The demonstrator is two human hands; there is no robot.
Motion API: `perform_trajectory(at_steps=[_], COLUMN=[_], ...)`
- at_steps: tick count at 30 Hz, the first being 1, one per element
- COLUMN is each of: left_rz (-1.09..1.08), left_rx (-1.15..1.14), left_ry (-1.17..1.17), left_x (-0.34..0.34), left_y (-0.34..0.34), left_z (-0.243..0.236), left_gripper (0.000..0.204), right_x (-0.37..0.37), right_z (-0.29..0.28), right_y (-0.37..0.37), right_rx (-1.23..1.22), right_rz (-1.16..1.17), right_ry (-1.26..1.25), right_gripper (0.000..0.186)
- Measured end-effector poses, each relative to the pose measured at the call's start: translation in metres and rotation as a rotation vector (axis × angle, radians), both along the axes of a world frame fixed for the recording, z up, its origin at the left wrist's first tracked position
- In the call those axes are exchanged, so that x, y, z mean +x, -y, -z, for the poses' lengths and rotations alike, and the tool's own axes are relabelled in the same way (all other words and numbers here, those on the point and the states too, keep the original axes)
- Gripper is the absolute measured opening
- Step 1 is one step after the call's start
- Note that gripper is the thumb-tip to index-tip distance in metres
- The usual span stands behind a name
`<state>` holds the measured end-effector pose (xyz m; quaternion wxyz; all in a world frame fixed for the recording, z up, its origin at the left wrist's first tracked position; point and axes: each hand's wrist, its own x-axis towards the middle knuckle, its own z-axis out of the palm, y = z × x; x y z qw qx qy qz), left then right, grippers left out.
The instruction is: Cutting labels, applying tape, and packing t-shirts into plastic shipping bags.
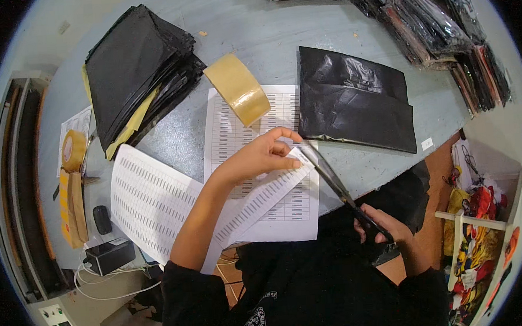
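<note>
My left hand (253, 158) pinches the end of a printed paper strip (262, 199) between thumb and fingers. The strip slants down toward my left forearm, over a printed sheet (290, 220) lying on the table. In my right hand (393, 224) are scissors (334, 183), gripped by their dark handles. Their long blades point up and left, with the tips at the end of the strip beside my left fingertips. Whether the blades touch the paper, I cannot tell. A second printed sheet (147, 189) lies left of my forearm, partly hidden under it.
A black plastic packet (355, 99) lies beyond the scissors. A large tape roll (237, 88) rests on the sheet. Stacked black bags (135, 69) stand far left, bagged goods (425, 24) far right. Nearer left are a smaller tape roll (74, 150) and a black box (108, 257) with cables.
</note>
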<state>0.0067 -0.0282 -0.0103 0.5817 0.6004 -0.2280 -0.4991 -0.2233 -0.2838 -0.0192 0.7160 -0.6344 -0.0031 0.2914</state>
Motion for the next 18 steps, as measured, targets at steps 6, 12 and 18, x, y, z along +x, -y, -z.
perform_trajectory(at_steps=[6,12,18], left_rz=[-0.062,-0.082,-0.109], left_rx=[0.054,0.049,0.071], left_ry=[0.016,0.004,0.076], left_x=[-0.001,0.0,-0.003], left_y=[-0.005,-0.004,-0.002], left_z=[0.003,0.003,0.003], left_gripper=[0.046,0.047,0.049], right_x=[0.005,0.005,0.004], right_z=[0.001,0.004,0.005], right_y=[-0.01,-0.013,-0.015], right_rx=[-0.103,-0.117,-0.112], right_rz=[-0.062,0.006,0.025], right_ry=[-0.019,0.034,-0.001], right_gripper=[0.073,0.068,0.066])
